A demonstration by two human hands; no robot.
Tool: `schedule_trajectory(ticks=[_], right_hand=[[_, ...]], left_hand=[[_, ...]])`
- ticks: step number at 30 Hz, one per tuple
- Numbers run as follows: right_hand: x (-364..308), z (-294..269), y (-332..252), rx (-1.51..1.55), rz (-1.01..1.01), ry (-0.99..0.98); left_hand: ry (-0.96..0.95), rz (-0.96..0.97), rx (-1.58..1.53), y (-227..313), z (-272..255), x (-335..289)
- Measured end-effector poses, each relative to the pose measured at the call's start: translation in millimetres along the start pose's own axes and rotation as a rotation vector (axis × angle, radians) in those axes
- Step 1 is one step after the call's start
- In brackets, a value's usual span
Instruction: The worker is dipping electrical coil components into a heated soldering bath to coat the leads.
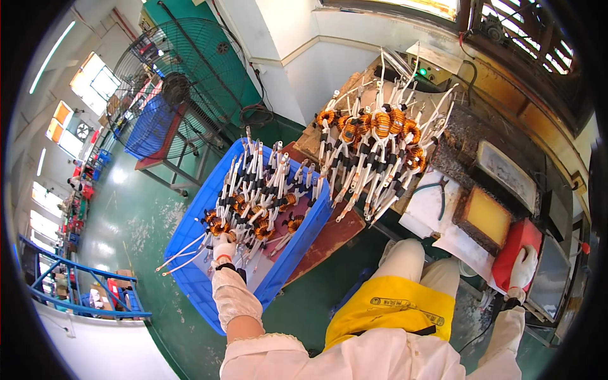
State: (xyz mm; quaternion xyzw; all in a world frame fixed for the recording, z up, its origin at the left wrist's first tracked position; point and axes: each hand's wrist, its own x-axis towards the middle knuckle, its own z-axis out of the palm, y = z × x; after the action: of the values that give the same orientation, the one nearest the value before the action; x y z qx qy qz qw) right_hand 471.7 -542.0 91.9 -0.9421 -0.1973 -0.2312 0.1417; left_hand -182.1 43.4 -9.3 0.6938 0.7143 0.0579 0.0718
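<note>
My left hand [224,247], in a white glove, reaches into a large blue plastic crate [183,282]. Its fingers are closed on a copper-wound ring coil [218,227] with white leads. Around it in the crate lie many more such coils [262,229], with leads and black sleeves standing upright. My right hand [523,268], also gloved, lies with fingers stretched over the edge of a red box [514,250] on the bench at the right. It grips nothing that I can see.
A heap of similar coils [383,123] covers the wooden bench top ahead. Pliers [438,196] lie on white paper beside a dark-framed tray of yellowish material [486,218]. Behind it sits a grey-white tray [505,174]. A large caged fan [177,88] stands at the far left.
</note>
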Motion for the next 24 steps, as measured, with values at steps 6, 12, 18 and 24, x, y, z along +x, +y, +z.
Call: schedule_trajectory(ticks=[6,12,18,24], right_hand=[[1.2,2.5,3.7,-0.016,-0.015,0.012],[5.3,6.7,11.1,-0.007,0.002,0.01],[20.4,-14.6,-3.8,-0.002,0.017,-0.012],[24.1,-53.6,-75.9,0.31,-0.179,0.09]], left_hand=[[-0.005,0.048,-0.018,9.3,-17.4,-18.5],[0.055,0.146,-0.258,16.5,-47.8,-43.9],[0.161,0.174,-0.677,68.8,-110.6,-90.2],[0.299,0.412,-0.676,148.0,-181.2,-144.2]])
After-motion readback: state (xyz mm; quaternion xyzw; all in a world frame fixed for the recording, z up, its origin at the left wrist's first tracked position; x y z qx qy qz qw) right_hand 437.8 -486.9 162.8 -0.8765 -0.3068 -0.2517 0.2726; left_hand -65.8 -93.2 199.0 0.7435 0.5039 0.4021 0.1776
